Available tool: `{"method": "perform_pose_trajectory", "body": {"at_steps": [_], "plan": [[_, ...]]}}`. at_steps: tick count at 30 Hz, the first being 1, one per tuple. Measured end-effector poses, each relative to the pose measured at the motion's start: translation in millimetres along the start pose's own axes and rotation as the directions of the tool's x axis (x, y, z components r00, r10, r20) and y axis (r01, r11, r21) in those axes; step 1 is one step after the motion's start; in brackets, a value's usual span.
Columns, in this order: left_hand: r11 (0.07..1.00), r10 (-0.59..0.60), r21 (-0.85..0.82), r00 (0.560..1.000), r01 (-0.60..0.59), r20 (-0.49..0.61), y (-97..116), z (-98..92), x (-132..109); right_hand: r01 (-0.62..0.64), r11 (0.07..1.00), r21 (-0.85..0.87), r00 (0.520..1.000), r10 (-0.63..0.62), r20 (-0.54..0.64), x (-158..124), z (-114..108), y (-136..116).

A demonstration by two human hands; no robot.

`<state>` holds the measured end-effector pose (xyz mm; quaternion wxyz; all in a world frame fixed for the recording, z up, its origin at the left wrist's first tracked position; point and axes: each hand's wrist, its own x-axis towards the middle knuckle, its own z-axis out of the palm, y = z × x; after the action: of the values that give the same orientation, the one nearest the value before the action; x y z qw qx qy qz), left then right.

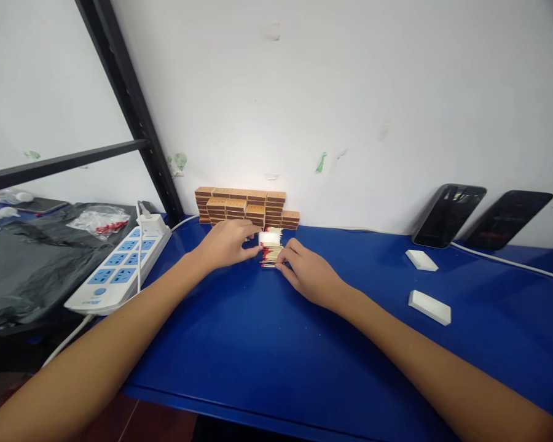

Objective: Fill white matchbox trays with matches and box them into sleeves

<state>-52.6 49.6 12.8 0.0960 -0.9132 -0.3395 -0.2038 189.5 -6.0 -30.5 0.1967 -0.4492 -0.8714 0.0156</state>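
Observation:
A small white matchbox tray (270, 238) lies at the back middle of the blue table, with loose red-tipped matches (271, 253) just in front of it and a few behind. My left hand (230, 242) is closed on the tray's left side, thumb and fingers at its edge. At the right end of the matches is my right hand (306, 270), its fingers pinched together at the match ends; whatever is between the fingertips is too small to make out. Stacked matchboxes (236, 205) stand behind my left hand against the wall.
On the left, a white power strip (120, 264) with cables lies beside black plastic (37, 258). Two white blocks (429, 307) lie on the blue table (276, 356) at right. Behind them, two dark phones (449, 215) lean against the wall.

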Motion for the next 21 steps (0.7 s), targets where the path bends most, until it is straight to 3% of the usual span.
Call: {"method": "perform_pose_trajectory", "body": {"at_steps": [3,9,21], "plan": [[1.000,-0.004,-0.004,1.000,0.004,0.012,2,1.2,0,-0.003,1.000,-0.027,1.000,0.003,-0.021,-2,-10,5],[1.000,0.027,-0.016,0.999,-0.027,0.025,15,5.7,-1,-0.110,0.993,-0.029,0.978,0.103,-0.182,-2,-30,14],[0.996,0.066,-0.060,0.998,-0.065,0.014,23,7.6,-1,-0.066,0.980,-0.190,0.989,0.039,-0.141,-2,-22,8]]}}
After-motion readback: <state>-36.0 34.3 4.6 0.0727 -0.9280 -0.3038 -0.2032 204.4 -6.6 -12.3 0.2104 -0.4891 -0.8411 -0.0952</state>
